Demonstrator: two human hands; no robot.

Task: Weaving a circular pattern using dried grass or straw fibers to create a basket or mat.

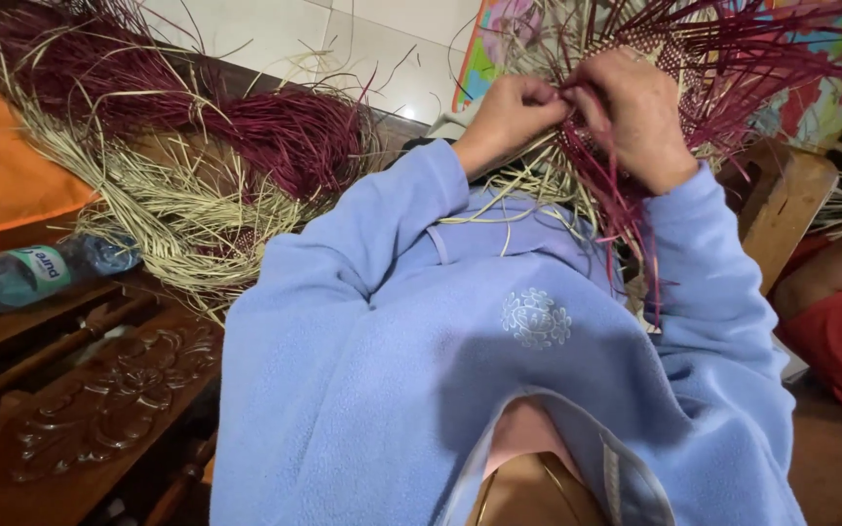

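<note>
1. Head view, looking down over a light blue fleece (499, 370) to both hands, raised at the far centre of the scene.
2. Left hand (509, 112): fingers curled and pinched shut on a few straw strands at the edge of the woven piece (674, 58).
3. Right hand (635, 112): fingers bent down into the weave, clenched on dark red strands just beside the left hand; the two hands touch.
4. Woven piece: a partly plaited panel of dark red and pale straw, held up in front of the chest, far right of centre. A small checkered area above the right hand appears finished; many long loose strands fan out from it and hang toward the lap, so much of the plaiting looks, by my judgement, not yet done.
5. Loose straw supply (197, 166): bundles of dark red and pale strands lying on the carved wooden furniture (99, 409) at left.
6. Plastic water bottle (31, 273), on its side, near left, beside an orange cloth (2, 175).
</note>
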